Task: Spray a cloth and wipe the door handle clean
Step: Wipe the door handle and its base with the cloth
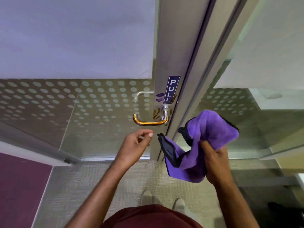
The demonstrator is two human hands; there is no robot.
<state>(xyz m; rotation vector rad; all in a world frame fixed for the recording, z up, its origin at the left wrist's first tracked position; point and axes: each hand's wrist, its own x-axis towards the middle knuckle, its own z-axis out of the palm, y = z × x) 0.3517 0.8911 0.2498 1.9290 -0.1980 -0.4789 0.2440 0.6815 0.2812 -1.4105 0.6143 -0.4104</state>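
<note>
Gripping the purple cloth (pixel 205 142), right fingers (pixel 209 145) sit below-right of door handle (pixel 148 123).

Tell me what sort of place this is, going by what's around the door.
Probably an office or similar commercial building. The glass door has a band of frosted dots, a metal frame bears a printed PULL sign above the lever handle, and the floor looks like carpet.

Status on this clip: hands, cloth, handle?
Right hand gripping purple cloth. Left hand empty, loosely curled below door handle. Handle smeared orange, untouched. Nothing blocking it.
</note>
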